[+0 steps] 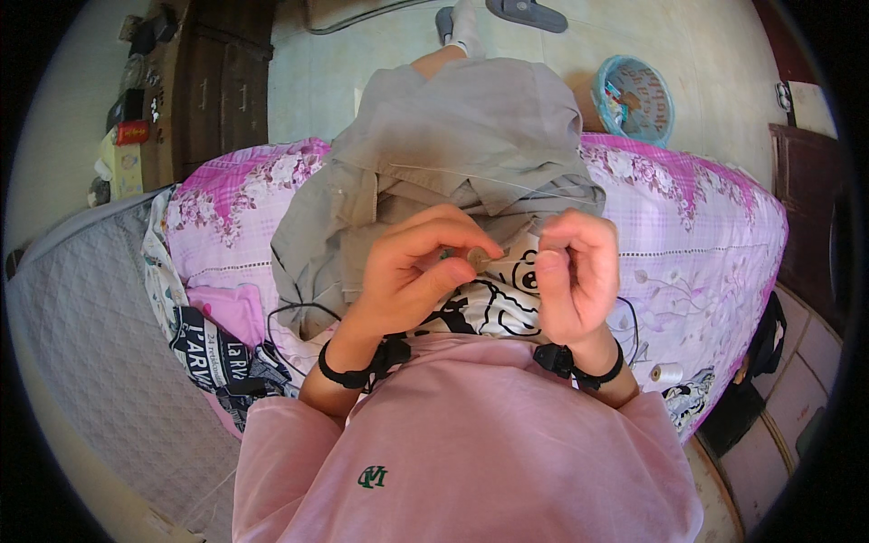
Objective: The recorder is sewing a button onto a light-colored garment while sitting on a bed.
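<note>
Grey cloth (453, 145) lies across our lap over a pink sheet (688, 235). Our left hand (412, 271) pinches a small round button (476, 260) between thumb and fingertips. Our right hand (572, 271), just beside it, is curled tight on a thin thread (507, 185). A white spool (668, 372) sits on the sheet, near our right wrist.

Small red box (132, 132) on the dark cabinet (217, 90), far left.

A home bedroom: a bed (688, 226) under a pink floral sheet, a dark wooden cabinet (217, 90), tiled floor (706, 54) and slippers (525, 13).
</note>
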Demonstrator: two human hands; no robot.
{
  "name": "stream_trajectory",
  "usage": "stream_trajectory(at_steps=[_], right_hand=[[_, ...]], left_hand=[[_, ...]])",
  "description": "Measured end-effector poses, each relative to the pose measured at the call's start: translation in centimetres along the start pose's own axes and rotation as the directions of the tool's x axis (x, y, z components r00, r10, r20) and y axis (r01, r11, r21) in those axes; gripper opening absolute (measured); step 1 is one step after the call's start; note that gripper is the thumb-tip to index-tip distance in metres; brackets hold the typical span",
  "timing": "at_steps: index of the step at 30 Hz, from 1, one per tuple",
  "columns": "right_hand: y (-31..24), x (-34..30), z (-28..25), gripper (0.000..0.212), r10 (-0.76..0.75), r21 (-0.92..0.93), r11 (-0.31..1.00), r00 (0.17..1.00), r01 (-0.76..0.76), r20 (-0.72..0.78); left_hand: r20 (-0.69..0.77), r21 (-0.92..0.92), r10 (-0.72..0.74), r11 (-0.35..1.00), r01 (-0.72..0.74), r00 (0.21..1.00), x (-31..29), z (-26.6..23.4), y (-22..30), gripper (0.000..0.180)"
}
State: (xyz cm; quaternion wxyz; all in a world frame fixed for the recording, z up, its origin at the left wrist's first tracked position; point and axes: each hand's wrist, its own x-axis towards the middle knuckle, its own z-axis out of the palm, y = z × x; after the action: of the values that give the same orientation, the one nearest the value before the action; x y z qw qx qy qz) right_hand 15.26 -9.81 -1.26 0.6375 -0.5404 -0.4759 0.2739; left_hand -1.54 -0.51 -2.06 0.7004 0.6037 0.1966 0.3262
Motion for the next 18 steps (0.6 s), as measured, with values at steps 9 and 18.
stream_trajectory(at_steps=[9,18], right_hand=[[0.4,1.0,0.3,0.037,0.668,0.189,0.597,0.613,-0.780,0.421],[2.0,1.0,1.5,0.030,0.725,0.486,-0.110,0.264,-0.867,0.636]], left_hand=[[-0.050,-0.217,-0.116,0.971,0.103,0.992,-0.5,0.4,0.4,0.025],[-0.060,-0.081,-0.051,0.996,0.046,0.997,-0.3,-0.3,0.4,0.023]])
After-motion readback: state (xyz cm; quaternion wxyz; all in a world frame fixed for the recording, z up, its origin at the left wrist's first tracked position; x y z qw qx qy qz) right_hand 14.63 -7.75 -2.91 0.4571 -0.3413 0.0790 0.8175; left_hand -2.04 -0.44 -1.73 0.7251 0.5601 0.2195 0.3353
